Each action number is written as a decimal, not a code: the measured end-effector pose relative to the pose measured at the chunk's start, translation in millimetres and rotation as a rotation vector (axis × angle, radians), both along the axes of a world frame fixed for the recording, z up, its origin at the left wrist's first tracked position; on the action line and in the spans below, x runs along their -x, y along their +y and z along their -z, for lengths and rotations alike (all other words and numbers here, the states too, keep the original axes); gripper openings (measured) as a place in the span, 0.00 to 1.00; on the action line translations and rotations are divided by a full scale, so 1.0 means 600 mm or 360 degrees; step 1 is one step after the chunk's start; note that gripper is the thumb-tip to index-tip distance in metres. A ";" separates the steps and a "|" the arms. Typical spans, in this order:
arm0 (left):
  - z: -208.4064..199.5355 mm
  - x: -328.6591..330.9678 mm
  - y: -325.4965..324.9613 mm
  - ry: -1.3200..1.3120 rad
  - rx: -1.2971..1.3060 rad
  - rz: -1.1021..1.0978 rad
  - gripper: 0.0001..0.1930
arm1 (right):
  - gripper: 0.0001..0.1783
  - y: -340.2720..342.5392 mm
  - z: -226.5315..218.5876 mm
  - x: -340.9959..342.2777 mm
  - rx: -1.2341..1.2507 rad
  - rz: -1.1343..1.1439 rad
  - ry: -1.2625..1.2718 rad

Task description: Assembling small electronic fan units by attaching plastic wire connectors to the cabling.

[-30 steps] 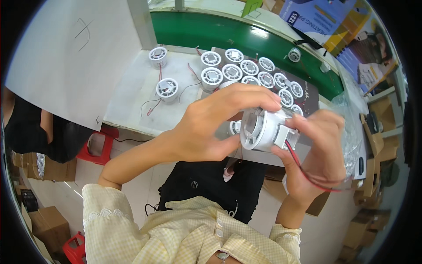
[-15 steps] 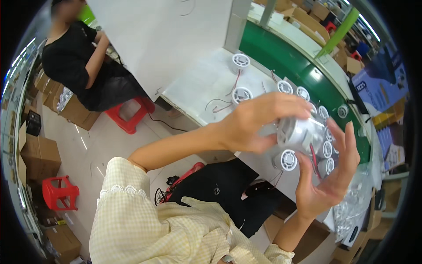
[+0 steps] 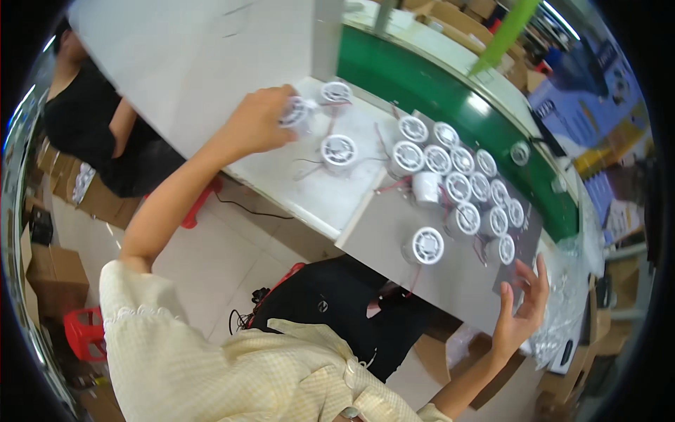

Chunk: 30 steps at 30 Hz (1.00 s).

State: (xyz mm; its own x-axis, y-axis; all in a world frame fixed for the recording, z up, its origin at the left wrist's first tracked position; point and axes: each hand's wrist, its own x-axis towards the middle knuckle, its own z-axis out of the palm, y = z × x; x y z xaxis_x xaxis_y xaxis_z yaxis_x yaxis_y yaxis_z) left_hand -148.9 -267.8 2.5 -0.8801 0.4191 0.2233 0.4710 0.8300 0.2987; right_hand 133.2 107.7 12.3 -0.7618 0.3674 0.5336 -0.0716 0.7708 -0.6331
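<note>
My left hand (image 3: 256,125) grips a white round housing (image 3: 296,112) by its side, above the left part of the white tabletop; motion blurs it slightly. Close by, two similar housings stand on that surface: one at the back (image 3: 336,92) and one nearer me (image 3: 339,151), with thin wires trailing from them. My right hand (image 3: 522,309) hangs over the right side of the table, fingers apart, holding nothing. Nearest to it is a housing (image 3: 505,249) at the edge of a cluster of several white ones with slotted round faces and red wires.
A single housing (image 3: 427,245) stands near the front of the grey board (image 3: 380,228). A white panel (image 3: 204,63) rises at the left, and a green strip (image 3: 436,98) runs behind. Clear plastic bags (image 3: 559,316) lie at right. Another person (image 3: 88,126) sits at far left.
My left hand has carried the white housing leftward, away from the right hand. My right hand has drawn back lower, with its fingers spread. The view has shifted, showing more of the cluster.
</note>
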 end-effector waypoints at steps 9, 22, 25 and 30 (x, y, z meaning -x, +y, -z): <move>-0.077 0.234 0.237 0.0403 0.0239 0.0167 0.32 | 0.30 0.115 0.025 -0.055 0.0048 0.0238 -0.0198; 0.019 0.549 0.432 0.0506 0.1292 0.0239 0.41 | 0.19 0.422 0.076 -0.160 0.0014 0.0739 -0.0625; -0.015 0.481 0.684 0.0740 0.0522 0.1113 0.34 | 0.20 0.534 0.143 -0.104 -0.0631 0.0799 -0.0747; 0.108 0.380 0.956 0.1055 0.0218 0.2067 0.39 | 0.19 0.490 0.143 -0.022 -0.0558 0.0696 -0.1054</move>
